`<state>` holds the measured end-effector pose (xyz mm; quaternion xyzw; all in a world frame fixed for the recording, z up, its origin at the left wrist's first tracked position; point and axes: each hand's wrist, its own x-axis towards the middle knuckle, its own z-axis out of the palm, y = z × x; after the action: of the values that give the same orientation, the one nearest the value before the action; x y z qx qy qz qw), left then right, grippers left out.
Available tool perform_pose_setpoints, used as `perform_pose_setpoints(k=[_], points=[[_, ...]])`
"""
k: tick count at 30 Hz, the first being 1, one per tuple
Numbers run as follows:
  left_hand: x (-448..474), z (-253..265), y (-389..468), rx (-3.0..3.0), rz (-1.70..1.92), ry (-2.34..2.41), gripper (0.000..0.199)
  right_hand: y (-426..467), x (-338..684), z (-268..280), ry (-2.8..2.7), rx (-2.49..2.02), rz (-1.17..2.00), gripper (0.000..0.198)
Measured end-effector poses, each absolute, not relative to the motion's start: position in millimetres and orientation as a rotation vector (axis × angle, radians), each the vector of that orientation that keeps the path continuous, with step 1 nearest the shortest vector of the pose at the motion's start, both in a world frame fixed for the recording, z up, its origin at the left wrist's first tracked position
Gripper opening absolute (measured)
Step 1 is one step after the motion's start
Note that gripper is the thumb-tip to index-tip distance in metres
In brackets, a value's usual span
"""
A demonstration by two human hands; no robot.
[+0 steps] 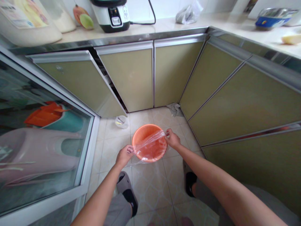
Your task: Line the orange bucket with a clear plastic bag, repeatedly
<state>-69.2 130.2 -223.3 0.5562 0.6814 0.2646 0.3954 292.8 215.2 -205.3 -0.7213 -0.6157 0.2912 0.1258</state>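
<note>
An orange basin [139,131] stands on the tiled floor between my feet and the cabinets. A clear plastic sheet [150,139], perhaps a bag or wrap, is stretched across the basin's opening and hangs over its near side. My left hand [125,155] pinches one end of the plastic at the basin's left rim. At the right rim, my right hand [172,138] has its fingers closed on the other end. Inside the basin I see only orange through the plastic; any contents cannot be made out.
A small clear tub [122,121] sits behind the basin on the left. A grey cloth [175,109] lies at the cabinet corner. The left cabinet door [77,78] stands ajar. A glass door [47,150] borders the left. On the counter is a rice cooker [111,15].
</note>
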Motion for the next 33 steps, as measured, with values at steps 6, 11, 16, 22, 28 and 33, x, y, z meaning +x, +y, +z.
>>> perform_pose_setpoints(k=[6,11,16,22,28,33], points=[[-69.9,-229.8,142.0,1.387,0.682,1.691,0.021,241.8,289.0,-212.5,-1.856,-2.062,0.860,0.048],[-65.3,-226.4,161.1,1.259,0.823,1.736,0.024,261.4,284.9,-213.8,-1.933,-2.012,0.863,0.051],[-67.1,-229.3,183.0,1.095,0.917,1.777,0.027,282.0,274.9,-211.0,-1.963,-1.977,0.885,0.052],[-72.2,-240.6,205.0,0.984,0.950,1.815,0.042,306.4,260.1,-209.4,-2.020,-1.951,0.843,0.052],[-78.9,-256.8,216.1,0.868,0.923,1.756,0.054,329.8,242.5,-204.1,-2.056,-2.001,0.836,0.053],[-87.7,-269.3,209.8,0.809,0.846,1.700,0.044,346.9,226.2,-210.8,-1.987,-2.075,0.893,0.055]])
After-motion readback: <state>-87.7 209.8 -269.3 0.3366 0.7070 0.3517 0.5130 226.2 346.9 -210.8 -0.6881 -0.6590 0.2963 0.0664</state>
